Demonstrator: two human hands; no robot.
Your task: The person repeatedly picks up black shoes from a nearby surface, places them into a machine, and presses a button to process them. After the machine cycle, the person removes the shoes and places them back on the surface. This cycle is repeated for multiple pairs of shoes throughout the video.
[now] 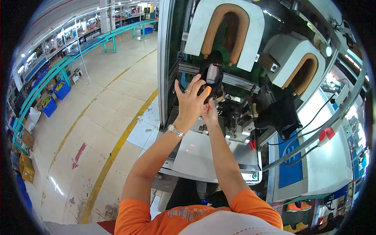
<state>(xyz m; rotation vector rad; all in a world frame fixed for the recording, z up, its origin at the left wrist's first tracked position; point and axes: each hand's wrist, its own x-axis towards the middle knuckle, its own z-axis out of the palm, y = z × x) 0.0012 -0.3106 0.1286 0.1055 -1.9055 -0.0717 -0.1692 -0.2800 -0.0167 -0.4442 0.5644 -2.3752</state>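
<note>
Both my hands are at a black shoe upper (216,88) on the machine, under its left horseshoe-shaped brown pad (224,12). A smooth grey, shiny piece (213,73) shows at the top of the upper. My left hand (190,98) has its fingers spread against the upper's left side, and an orange cover sits on one fingertip. Just below it, my right hand (210,112) has its fingers pinched at the upper's lower edge; the fingertips are partly hidden. A watch (176,130) is on my left wrist.
A second brown pad (301,73) is at the right, with a black draped piece (280,115) below it. A white machine table (196,152) lies under my forearms. A grey hose (313,133) curves along the right. Beyond the aisle runs a green conveyor frame (62,70).
</note>
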